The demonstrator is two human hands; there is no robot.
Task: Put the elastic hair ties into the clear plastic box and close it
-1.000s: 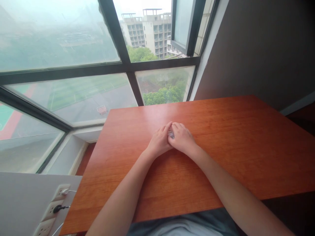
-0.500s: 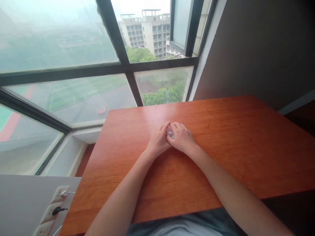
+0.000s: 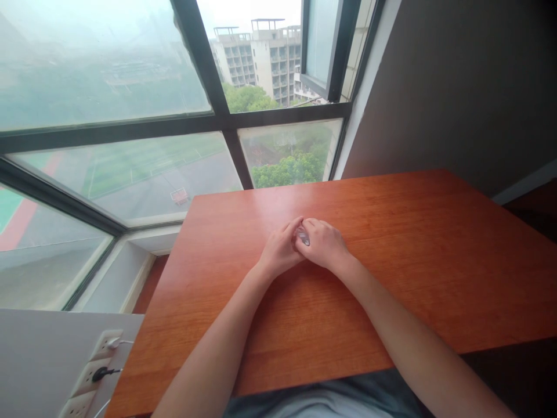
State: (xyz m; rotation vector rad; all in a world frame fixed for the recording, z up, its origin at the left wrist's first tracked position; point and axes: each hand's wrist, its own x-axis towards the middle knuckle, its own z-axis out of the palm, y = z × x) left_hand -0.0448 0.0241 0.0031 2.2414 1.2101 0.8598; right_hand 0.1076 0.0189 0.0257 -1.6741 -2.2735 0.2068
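Note:
Over the middle of the desk, my two hands meet around a small clear, shiny object (image 3: 303, 235). Only a bit of it shows in the gap between the thumbs and fingers, so its kind cannot be made out. My left hand (image 3: 281, 247) is curled against its left side. From the right, my right hand (image 3: 325, 244) wraps over it, fingers bent and thumb pointing left towards the other hand. Most fingertips and the underside of the object are hidden.
The reddish-brown wooden desk (image 3: 418, 249) spreads out on both sides of my arms. Beyond its far edge are dark-framed windows (image 3: 282, 119), with one pane swung outward. Wall sockets (image 3: 93, 371) with plugged-in cords sit at the lower left. A grey wall (image 3: 456, 87) rises on the right.
My right hand has shifted very slightly to the right, and the clear object sits a little differently between the hands. Otherwise the scene looks the same.

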